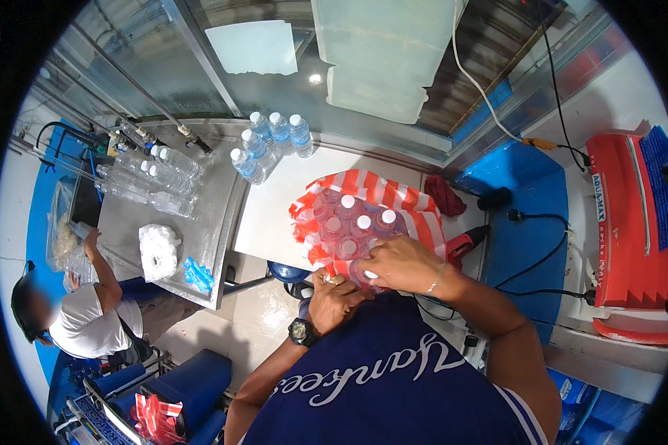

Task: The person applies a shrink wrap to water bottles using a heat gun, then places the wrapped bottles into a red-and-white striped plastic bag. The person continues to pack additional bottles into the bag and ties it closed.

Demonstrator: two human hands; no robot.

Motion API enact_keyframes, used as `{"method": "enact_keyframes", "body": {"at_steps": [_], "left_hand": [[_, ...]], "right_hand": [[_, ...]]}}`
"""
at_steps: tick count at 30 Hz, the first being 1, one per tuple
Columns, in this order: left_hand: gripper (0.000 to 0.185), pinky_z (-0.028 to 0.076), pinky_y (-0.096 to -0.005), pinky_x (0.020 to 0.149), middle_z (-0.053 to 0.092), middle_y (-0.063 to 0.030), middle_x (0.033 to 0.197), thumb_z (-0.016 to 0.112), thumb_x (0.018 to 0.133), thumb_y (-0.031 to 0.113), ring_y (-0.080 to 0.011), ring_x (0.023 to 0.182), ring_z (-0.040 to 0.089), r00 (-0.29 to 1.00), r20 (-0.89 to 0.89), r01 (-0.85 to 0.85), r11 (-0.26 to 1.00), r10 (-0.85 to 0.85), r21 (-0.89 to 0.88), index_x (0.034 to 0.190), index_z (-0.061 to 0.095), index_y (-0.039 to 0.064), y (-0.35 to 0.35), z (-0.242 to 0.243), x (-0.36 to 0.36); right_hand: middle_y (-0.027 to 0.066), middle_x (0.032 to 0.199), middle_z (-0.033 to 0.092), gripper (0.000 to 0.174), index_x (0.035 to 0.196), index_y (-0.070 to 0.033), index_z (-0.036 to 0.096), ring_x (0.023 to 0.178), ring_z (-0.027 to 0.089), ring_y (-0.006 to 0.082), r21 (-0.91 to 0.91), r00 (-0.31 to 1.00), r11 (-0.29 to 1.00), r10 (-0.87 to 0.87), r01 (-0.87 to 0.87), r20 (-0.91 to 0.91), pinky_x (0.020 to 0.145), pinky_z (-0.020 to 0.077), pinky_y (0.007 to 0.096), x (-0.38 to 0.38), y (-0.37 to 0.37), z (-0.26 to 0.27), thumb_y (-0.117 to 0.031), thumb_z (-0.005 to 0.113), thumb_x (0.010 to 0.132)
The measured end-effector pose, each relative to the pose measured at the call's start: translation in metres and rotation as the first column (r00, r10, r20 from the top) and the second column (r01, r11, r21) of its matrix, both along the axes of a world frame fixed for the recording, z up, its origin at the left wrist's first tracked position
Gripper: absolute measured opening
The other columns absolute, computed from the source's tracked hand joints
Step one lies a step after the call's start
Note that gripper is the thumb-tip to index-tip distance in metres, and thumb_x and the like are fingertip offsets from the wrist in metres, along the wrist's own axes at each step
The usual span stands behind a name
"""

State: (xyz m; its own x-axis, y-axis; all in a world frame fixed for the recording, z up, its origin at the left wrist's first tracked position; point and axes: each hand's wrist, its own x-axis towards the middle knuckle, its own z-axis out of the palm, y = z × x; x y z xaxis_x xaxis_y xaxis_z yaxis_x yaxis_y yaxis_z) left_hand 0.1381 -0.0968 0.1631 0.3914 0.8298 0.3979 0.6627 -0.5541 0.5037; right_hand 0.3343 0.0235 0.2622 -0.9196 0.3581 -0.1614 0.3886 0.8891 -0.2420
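Observation:
A red-and-white striped plastic bag [423, 222] lies open on the white table, holding several clear plastic bottles with white caps [363, 222]. My right hand [398, 264] reaches over the bag's near side, its fingers at a capped bottle; whether they grip it is hard to tell. My left hand [337, 300] is at the bag's near left edge, fingers bent against the plastic; their hold is partly hidden. Several labelled water bottles [281, 133] stand upright at the table's back left.
A steel counter [211, 233] at left bears unlabelled bottles [172, 178], a white bundle [158, 253] and blue plastic [199, 274]. A co-worker [89, 317] sits beside it. A red heat gun [465, 245] and dark red cloth [444, 194] lie right of the bag.

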Motion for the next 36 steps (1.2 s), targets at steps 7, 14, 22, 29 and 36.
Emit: {"method": "enact_keyframes", "body": {"at_steps": [7,14,22,29,36], "left_hand": [[0.026,0.035,-0.0451,0.091,0.064,0.0074,0.076,0.079,0.074,0.011,-0.0137,0.081,0.061,0.993,0.096,-0.058,0.998,0.062,-0.040,0.096,0.082,0.026,0.007,-0.001,0.017],[0.025,0.033,-0.0436,0.090,0.064,0.0059,0.074,0.081,0.074,0.008,-0.0160,0.075,0.061,0.989,0.125,-0.063,0.992,0.076,-0.110,0.093,0.082,0.024,0.001,0.001,0.013],[0.022,0.033,-0.0435,0.092,0.069,0.0043,0.078,0.080,0.079,0.010,-0.0175,0.080,0.065,0.955,0.112,-0.261,0.956,0.276,-0.130,0.097,0.082,0.023,0.005,-0.004,0.010],[0.016,0.036,-0.0424,0.091,0.071,0.0017,0.083,0.085,0.079,0.017,-0.0194,0.085,0.064,0.970,0.046,-0.220,0.948,0.237,-0.231,0.095,0.081,0.020,0.020,-0.007,0.006],[0.093,0.033,-0.0515,0.116,0.032,-0.0250,0.150,0.096,0.071,0.035,-0.0391,0.137,0.040,0.592,0.296,-0.774,0.631,0.749,-0.049,0.146,0.049,0.007,0.025,-0.025,-0.020]], "right_hand": [[0.0126,0.095,0.073,0.032,0.113,-0.011,0.072,0.095,0.072,0.0317,-0.041,0.970,0.996,-0.071,0.083,0.233,0.079,0.0580,0.0440,-0.021,0.014,-0.018,-0.030,0.076,0.087],[0.0093,0.091,0.072,0.031,0.109,-0.011,0.073,0.086,0.071,0.0299,-0.080,0.837,0.944,-0.322,0.321,-0.442,0.071,0.0561,0.0436,0.016,0.015,-0.001,-0.034,0.076,0.090],[0.0100,0.089,0.068,0.031,0.110,-0.006,0.070,0.082,0.066,0.0292,-0.028,0.764,0.938,-0.298,0.345,-0.573,0.071,0.0552,0.0421,0.027,-0.025,-0.078,-0.029,0.076,0.091],[0.0121,0.100,0.067,0.045,0.118,-0.004,0.070,0.096,0.064,0.0311,0.110,0.575,0.827,-0.281,0.551,-0.768,0.088,0.0518,0.0422,0.033,-0.028,-0.087,-0.029,0.084,0.083],[0.0140,0.105,0.067,0.047,0.117,-0.006,0.072,0.098,0.064,0.0385,0.212,0.361,0.293,-0.749,0.933,-0.555,0.089,0.0491,0.0486,0.097,-0.041,-0.081,-0.035,0.083,0.081]]}}
